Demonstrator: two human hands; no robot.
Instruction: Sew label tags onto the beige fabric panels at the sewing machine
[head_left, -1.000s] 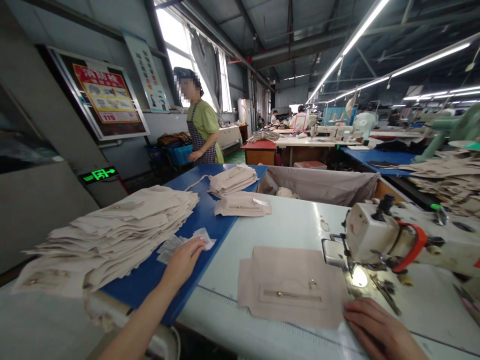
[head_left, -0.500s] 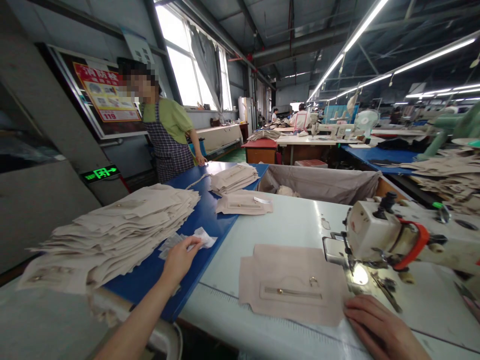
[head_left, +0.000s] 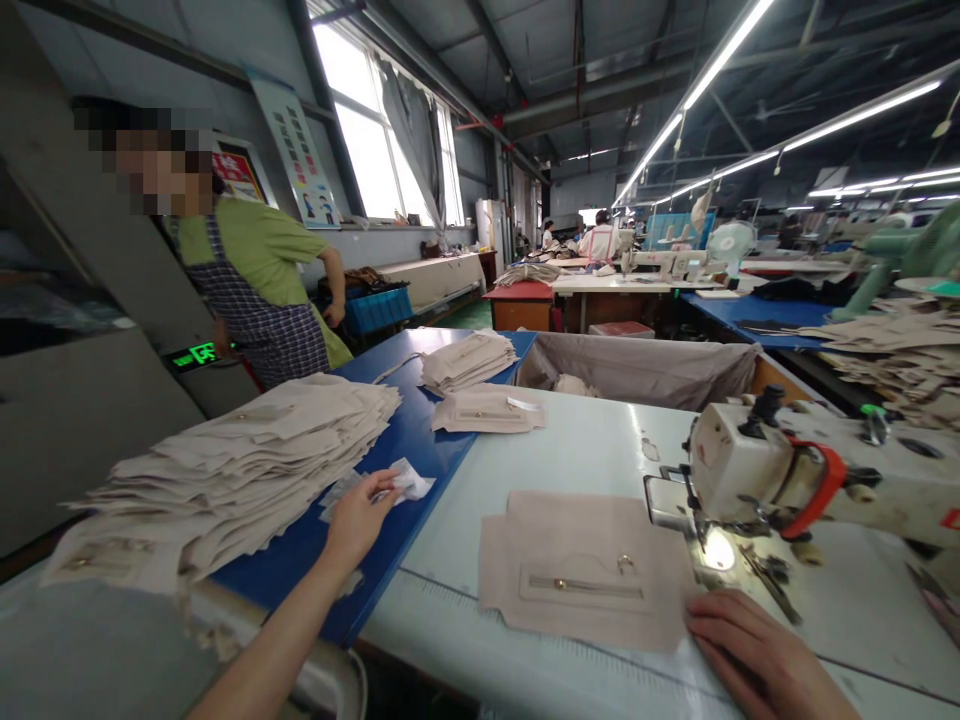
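My left hand (head_left: pixel 361 522) is over the blue tabletop, its fingertips pinched on a thin white slip (head_left: pixel 411 481) among several similar pale slips. My right hand (head_left: pixel 754 640) is at the lower right edge of a beige fabric panel (head_left: pixel 585 535), fingers together on that edge; the thumb is hidden. The panel lies flat on the pale sewing table, with a stitched-in zipper (head_left: pixel 585 586) and a small metal ring (head_left: pixel 625 565). Just right of the panel stands the sewing machine (head_left: pixel 750 470), its lamp lit.
A tall stack of beige panels (head_left: pixel 247 470) lies left of my left hand. Farther back are a smaller stack (head_left: pixel 469 358) and a single zippered panel (head_left: pixel 487 410). A cloth-lined bin (head_left: pixel 637 365) borders the table's far side. A co-worker (head_left: pixel 255 280) stands at the far left.
The co-worker has moved left and drawn a hand back from the blue table. My left hand has barely shifted at the white slips; my right hand stays at the panel's edge.
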